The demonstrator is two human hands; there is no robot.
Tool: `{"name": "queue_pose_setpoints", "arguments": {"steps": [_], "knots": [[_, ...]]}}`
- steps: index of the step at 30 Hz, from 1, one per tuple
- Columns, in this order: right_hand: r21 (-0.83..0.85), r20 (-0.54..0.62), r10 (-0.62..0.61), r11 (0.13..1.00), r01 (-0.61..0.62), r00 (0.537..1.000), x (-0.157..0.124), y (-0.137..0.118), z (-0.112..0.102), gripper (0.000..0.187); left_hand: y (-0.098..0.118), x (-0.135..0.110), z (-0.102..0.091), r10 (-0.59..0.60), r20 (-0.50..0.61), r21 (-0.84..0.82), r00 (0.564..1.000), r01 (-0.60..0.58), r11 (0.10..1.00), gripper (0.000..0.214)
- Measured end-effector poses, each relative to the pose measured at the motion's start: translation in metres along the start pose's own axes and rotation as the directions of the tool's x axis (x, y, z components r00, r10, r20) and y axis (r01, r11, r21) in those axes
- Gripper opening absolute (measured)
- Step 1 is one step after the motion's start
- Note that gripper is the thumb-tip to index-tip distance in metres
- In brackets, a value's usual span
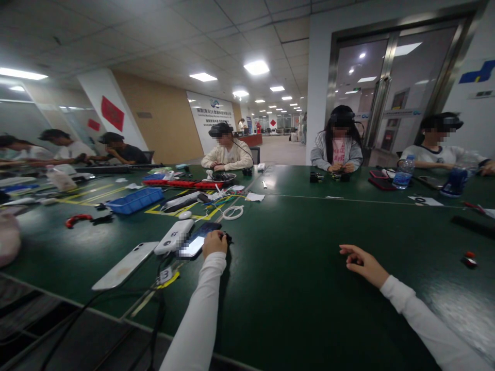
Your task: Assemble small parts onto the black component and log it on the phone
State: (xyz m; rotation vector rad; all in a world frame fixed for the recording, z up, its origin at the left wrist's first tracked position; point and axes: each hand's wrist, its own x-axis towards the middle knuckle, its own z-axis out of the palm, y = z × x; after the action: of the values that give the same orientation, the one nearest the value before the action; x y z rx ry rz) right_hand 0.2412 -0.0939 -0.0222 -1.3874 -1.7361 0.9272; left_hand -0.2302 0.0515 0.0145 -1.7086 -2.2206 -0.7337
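My left hand (pixel 214 243) lies on the dark green table (pixel 294 278), fingers closed around a small black object (pixel 228 238) that I cannot name. It sits right beside a dark phone (pixel 195 242) with a lit screen. Left of that lie a white power bank (pixel 174 237) and a white phone (pixel 126 265), face down. My right hand (pixel 361 264) hovers just above the table to the right, loosely curled, holding nothing. Both arms wear white sleeves.
A blue tray (pixel 135 200), a white cable coil (pixel 233 212), red tools (pixel 77 220) and yellow tape lines lie at the left. Several seated people work across the table; a water bottle (pixel 404 172) stands at the far right. Small red parts (pixel 469 258) lie at the right.
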Motion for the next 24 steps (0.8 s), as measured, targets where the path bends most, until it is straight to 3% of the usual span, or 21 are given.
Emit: {"name": "queue_pose_setpoints", "arguments": {"steps": [24], "knots": [[-0.014,0.009,0.021,1.000,-0.021,1.000,0.000,-0.003,-0.001,0.047,0.014,-0.005,-0.008,-0.080,0.060,0.115,0.995,0.072,0.991,0.023]]}}
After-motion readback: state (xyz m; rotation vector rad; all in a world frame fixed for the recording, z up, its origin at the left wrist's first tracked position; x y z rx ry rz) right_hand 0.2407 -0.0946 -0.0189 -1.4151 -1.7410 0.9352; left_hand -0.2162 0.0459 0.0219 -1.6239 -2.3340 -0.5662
